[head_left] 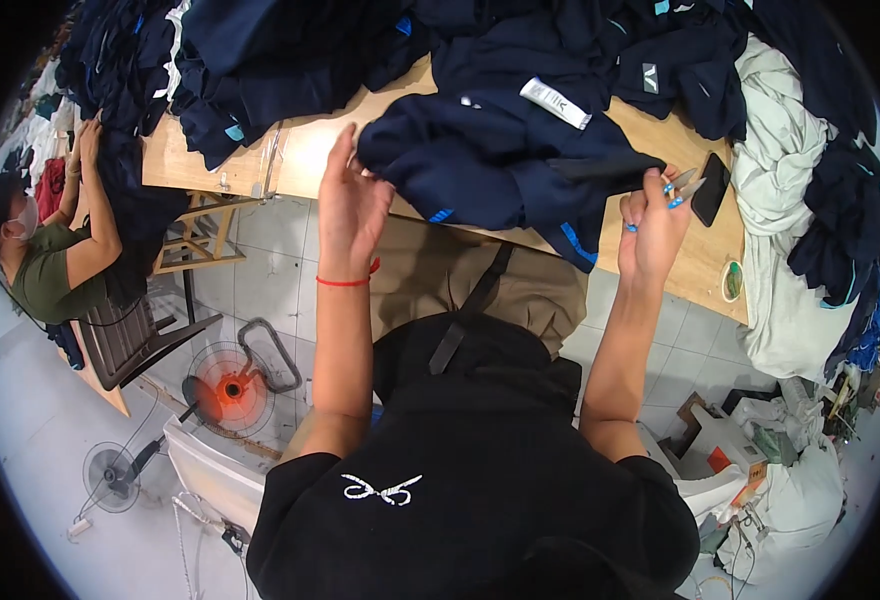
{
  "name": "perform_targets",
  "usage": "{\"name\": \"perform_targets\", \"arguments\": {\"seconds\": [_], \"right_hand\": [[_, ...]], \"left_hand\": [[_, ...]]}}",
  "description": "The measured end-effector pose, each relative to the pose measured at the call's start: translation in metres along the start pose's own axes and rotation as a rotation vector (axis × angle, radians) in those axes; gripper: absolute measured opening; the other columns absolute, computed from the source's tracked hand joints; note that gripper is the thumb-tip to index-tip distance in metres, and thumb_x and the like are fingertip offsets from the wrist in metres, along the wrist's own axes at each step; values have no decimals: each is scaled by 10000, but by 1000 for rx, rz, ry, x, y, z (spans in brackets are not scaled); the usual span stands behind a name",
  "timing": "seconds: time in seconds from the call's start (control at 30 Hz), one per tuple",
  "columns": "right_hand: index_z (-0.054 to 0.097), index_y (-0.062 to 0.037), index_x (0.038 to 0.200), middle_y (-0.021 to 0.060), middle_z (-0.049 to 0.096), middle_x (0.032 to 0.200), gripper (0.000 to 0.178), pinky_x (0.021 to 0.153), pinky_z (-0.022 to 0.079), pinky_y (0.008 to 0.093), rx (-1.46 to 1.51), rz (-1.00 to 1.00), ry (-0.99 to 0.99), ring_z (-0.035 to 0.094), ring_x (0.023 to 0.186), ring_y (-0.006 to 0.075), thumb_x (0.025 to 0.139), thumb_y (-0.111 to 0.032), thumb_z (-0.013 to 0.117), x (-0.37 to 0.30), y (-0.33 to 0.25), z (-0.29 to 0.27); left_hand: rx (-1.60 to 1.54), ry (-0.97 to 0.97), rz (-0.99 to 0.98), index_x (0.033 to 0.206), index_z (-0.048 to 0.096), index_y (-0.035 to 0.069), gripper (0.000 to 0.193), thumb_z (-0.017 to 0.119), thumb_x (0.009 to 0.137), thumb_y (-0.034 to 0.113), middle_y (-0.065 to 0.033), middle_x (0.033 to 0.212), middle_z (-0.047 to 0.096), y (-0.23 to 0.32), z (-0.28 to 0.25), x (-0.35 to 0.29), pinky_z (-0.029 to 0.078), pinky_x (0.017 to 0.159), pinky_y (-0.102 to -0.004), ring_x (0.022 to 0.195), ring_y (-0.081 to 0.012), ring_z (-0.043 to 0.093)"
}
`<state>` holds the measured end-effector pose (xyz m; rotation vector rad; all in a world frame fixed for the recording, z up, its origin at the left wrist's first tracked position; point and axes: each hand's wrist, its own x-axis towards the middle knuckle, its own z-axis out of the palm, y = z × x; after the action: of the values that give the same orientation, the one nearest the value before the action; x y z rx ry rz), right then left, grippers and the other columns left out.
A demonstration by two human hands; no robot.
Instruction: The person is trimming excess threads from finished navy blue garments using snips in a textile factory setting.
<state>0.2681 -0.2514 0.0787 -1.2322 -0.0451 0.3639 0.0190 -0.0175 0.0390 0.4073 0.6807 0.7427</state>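
Note:
A dark navy garment (490,165) with bright blue patches is spread at the table's near edge, its lower part hanging over. By its left end is my left hand (355,205), palm up and fingers apart; whether the fingertips touch the cloth is hard to tell. My right hand (650,225) pinches the garment's right corner between thumb and finger. Small thread snips (688,188) with blue handles also sit in that hand, blades pointing outward. A white label (556,103) lies on the garment's far side.
Piles of navy garments (290,60) cover the table's far side. A black phone (710,190) and a small round dish (731,281) lie at the right, beside pale cloth (775,150). Left, another person (70,240) handles dark cloth. Fans (232,388) stand on the floor.

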Motion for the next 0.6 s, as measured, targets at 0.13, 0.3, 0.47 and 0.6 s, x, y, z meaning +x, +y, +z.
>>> {"name": "perform_targets", "arguments": {"seconds": [0.13, 0.3, 0.47, 0.6], "right_hand": [[606, -30, 1166, 7, 574, 956, 179, 494, 324, 247, -222, 32, 95, 420, 564, 41, 1014, 13, 692, -4, 22, -15], [651, 10, 1266, 46, 664, 1128, 283, 642, 445, 224, -806, -485, 197, 590, 760, 93, 987, 29, 699, -36, 37, -4], [742, 18, 1129, 85, 752, 1070, 150, 841, 536, 286, -694, -305, -243, 701, 958, 184, 984, 3, 704, -52, 49, 12], [746, 36, 1165, 147, 765, 1211, 205, 990, 547, 321, -719, -252, -384, 740, 1129, 238, 966, 21, 699, -58, 57, 16]], "left_hand": [[294, 118, 71, 1506, 491, 84, 515, 707, 1053, 199, -128, 1380, 568, -42, -1, -13, 519, 1073, -439, 1223, -239, 586], [1345, 125, 808, 1172, 742, 69, 283, 835, 906, 91, -130, 1321, 616, -82, 20, -58, 521, 981, -365, 1209, -259, 593], [1458, -290, 907, 1004, 757, 43, 160, 817, 857, 38, -107, 1045, 674, -99, 52, -27, 548, 844, -411, 996, -327, 643], [1276, -34, 779, 952, 678, 2, 82, 754, 944, 32, -114, 889, 677, -97, 36, 1, 543, 747, -402, 823, -295, 665]]}}
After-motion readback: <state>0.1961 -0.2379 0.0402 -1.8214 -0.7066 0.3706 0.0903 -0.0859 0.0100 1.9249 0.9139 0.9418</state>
